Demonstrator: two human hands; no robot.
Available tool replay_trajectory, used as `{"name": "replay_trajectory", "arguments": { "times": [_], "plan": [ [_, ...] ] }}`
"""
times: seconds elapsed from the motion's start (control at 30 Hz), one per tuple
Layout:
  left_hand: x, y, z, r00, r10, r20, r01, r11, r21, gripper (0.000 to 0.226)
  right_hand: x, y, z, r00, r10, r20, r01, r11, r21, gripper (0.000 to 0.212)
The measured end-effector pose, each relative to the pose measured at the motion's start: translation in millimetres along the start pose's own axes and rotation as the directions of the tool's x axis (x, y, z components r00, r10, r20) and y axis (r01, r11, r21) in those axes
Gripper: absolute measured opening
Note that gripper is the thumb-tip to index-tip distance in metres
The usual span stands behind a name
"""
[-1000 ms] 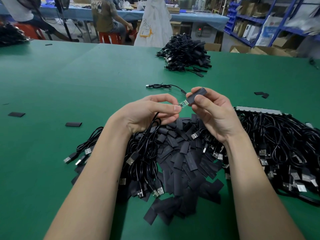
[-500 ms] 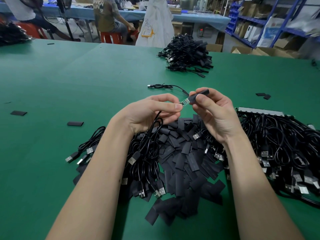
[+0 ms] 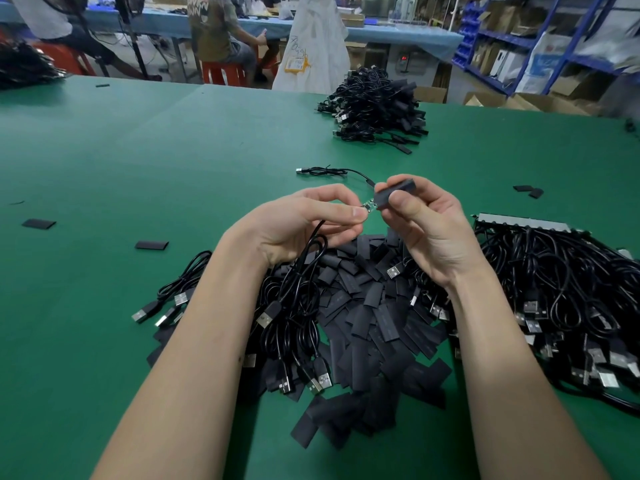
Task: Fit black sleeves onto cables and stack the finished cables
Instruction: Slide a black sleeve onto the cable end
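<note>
Sleeve (image 3: pixel 394 192) is pinched in right hand (image 3: pixel 427 233), partly over board end (image 3: pixel 367 209) pinched by left hand (image 3: pixel 304 226). Finished stack (image 3: pixel 375 109) lies far on tabletop (image 3: pixel 138 161); approx. most cables (image 3: pixel 561 285) are left unsleeved.

You are in a factory assembly workshop. A wide green surface (image 3: pixel 138 161) carries heaps of black cables (image 3: pixel 568 292) with metal plugs, a mound of loose black sleeves (image 3: pixel 367 327), and a separate stack of cables (image 3: pixel 374 105) farther off. Beyond it, people sit on red stools (image 3: pixel 221 72) at a long blue-covered bench (image 3: pixel 398 32). On the right, blue metal shelving (image 3: pixel 512 39) holds cardboard boxes and blue bins, with more cardboard boxes (image 3: pixel 530 100) on the floor and a large white sack (image 3: pixel 311 53) standing behind your surface.
</note>
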State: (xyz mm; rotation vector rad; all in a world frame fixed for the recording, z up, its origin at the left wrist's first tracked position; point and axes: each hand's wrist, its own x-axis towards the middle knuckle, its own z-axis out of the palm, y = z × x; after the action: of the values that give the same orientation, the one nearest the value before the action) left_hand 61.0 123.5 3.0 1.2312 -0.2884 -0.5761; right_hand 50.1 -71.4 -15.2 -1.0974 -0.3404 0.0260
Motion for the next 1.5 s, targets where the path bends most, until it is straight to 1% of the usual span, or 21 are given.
{"name": "replay_trajectory", "arguments": {
  "times": [0.13,0.2,0.27,0.33,0.37,0.43,0.5,0.57,0.67,0.8,0.9,0.97,1.07,1.27,1.5],
  "plan": [
    [1,-1,0,1.000,0.003,0.015,-0.004,0.999,0.053,0.013,-1,-2,-4,0.996,0.056,0.063,-0.055,0.998,-0.024,0.017],
    [2,-1,0,1.000,0.021,0.016,-0.022,0.997,0.080,0.014,-1,-1,-4,0.995,0.072,0.067,-0.069,0.997,-0.042,0.017],
    [4,-1,-1,0.997,0.079,-0.010,-0.077,0.988,0.130,0.020,1,1,-4,0.998,0.068,0.012,-0.067,0.997,-0.043,0.014],
    [5,-2,-4,0.986,0.153,-0.073,-0.136,0.972,0.192,0.026,3,4,-3,0.995,0.057,-0.080,-0.059,0.998,-0.022,0.010],
    [5,-2,-5,0.977,0.184,-0.110,-0.154,0.958,0.240,0.026,4,5,-2,0.991,0.057,-0.119,-0.059,0.998,-0.014,0.010],
    [3,-3,-7,0.954,0.245,-0.175,-0.162,0.907,0.389,0.020,6,7,-1,0.983,0.066,-0.169,-0.071,0.997,-0.025,0.015],
    [3,-4,-7,0.932,0.307,-0.194,-0.181,0.855,0.485,0.015,8,7,1,0.977,0.078,-0.198,-0.086,0.996,-0.031,0.020],
    [4,-5,-8,0.917,0.349,-0.195,-0.214,0.841,0.498,0.013,9,6,2,0.971,0.090,-0.221,-0.097,0.995,-0.020,0.021],
    [6,-7,-8,0.898,0.397,-0.192,-0.256,0.824,0.506,0.011,9,5,1,0.970,0.099,-0.220,-0.101,0.995,0.002,0.016],
    [10,-9,-8,0.880,0.437,-0.186,-0.280,0.795,0.538,0.010,9,6,1,0.970,0.093,-0.225,-0.091,0.996,0.020,0.012],
    [13,-11,-7,0.864,0.468,-0.187,-0.301,0.778,0.552,0.009,11,8,2,0.962,0.083,-0.261,-0.065,0.995,0.077,0.018],
    [15,-12,-7,0.853,0.486,-0.191,-0.315,0.771,0.553,0.010,11,10,2,0.963,0.077,-0.258,-0.052,0.993,0.102,0.020],
    [15,-12,-8,0.846,0.499,-0.187,-0.322,0.758,0.567,0.010,11,11,2,0.970,0.073,-0.233,-0.049,0.993,0.108,0.019],
    [14,-10,-4,0.833,0.527,-0.170,-0.324,0.712,0.622,0.007,9,9,0,0.976,0.075,-0.203,-0.058,0.994,0.089,0.026],
    [14,-13,-4,0.831,0.538,-0.141,-0.337,0.689,0.641,0.007,9,12,1,0.971,0.083,-0.224,-0.067,0.995,0.078,0.022]
  ]
}}
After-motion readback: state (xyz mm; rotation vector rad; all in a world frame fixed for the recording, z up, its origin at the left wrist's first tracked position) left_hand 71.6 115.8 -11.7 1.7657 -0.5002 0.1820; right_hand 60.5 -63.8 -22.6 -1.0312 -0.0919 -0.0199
